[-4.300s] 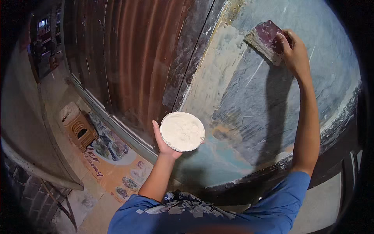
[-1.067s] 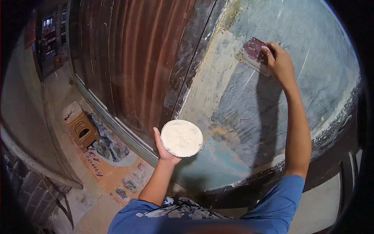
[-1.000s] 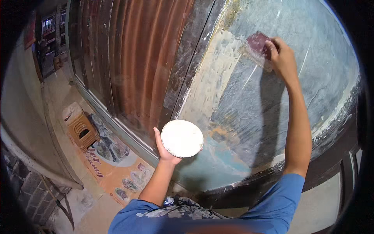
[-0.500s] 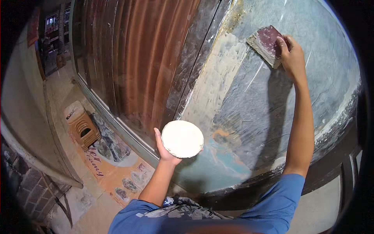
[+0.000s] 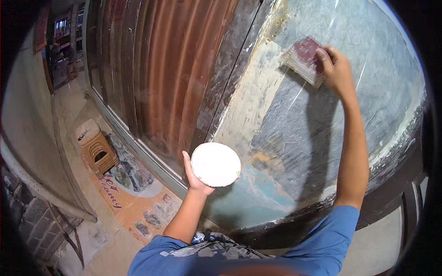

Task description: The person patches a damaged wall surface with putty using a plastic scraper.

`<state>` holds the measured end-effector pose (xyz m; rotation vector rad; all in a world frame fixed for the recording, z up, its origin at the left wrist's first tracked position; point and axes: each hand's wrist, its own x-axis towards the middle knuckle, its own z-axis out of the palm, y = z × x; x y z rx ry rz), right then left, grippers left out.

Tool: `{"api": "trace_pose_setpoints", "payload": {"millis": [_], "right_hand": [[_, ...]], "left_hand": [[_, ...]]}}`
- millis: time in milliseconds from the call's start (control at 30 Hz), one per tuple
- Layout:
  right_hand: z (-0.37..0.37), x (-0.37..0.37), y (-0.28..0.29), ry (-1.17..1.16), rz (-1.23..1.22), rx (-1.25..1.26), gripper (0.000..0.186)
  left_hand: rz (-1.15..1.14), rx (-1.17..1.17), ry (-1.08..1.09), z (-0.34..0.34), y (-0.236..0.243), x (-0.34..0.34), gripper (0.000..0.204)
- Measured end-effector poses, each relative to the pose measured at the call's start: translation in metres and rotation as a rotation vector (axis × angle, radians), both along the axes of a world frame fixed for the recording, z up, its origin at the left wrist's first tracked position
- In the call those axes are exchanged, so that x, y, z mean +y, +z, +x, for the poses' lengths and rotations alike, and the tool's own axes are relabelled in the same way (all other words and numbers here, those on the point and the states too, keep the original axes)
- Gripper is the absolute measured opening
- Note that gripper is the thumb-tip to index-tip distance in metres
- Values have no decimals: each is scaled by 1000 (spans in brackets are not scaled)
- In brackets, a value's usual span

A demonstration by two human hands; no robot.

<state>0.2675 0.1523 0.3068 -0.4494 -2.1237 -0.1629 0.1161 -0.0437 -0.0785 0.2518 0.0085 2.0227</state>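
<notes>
One scraper (image 5: 306,55) here: a flat maroon piece, smeared whitish on its face and crusted with pale filler along the lower-left edge. The right hand (image 5: 340,69) is pinching its right side, up by the blue-grey wall (image 5: 373,106); can't tell if that edge is actually touching. Its left corner is right by the top part of the one pale strip (image 5: 251,92), which runs along the brown panel (image 5: 179,60) side. Plenty of wall to the right of the scraper to move in, and the two hands are well apart. The left hand (image 5: 197,183) has one round container (image 5: 216,164) gripped from underneath, thumb up, white stuff glaring. One tan stool (image 5: 97,152) lower left.
</notes>
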Motion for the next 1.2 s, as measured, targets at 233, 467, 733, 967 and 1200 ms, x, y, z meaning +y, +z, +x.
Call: {"api": "trace_pose_setpoints", "payload": {"millis": [233, 467, 733, 967, 1200], "right_hand": [[-4, -2, 5, -218, 144, 55, 27], [1, 3, -10, -101, 92, -41, 26], [10, 9, 17, -42, 42, 107, 26], [-2, -2, -19, -180, 171, -90, 26], [26, -7, -20, 106, -136, 193, 31]], "left_hand": [[-30, 2, 32, -1, -3, 0, 92], [0, -17, 13, -4, -14, 2, 92], [24, 4, -15, 1, -6, -1, 94], [45, -11, -51, 3, 5, -14, 93], [1, -23, -43, 4, -5, -11, 94]]}}
